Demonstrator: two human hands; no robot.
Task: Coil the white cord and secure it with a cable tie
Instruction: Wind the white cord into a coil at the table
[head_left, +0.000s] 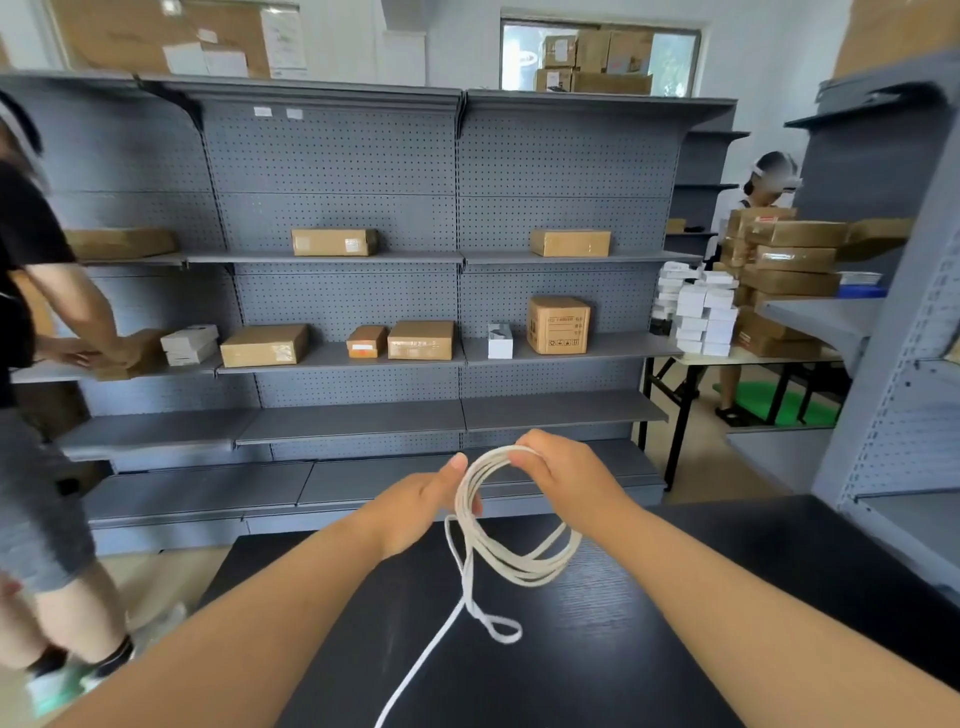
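A white cord (519, 566) hangs in several round loops above a black table (597, 649). My right hand (566, 475) grips the top of the coil from the right. My left hand (421, 499) holds the coil's left side, thumb raised along the strands. Below the coil a small loop dangles, and a loose tail runs down to the bottom edge of the view. No cable tie is in view.
Grey pegboard shelving (353, 291) with cardboard boxes stands behind the table. A person in a black shirt (31, 322) reaches onto a shelf at the left. Another person (769, 182) stands at the far right by a table piled with boxes (789, 270).
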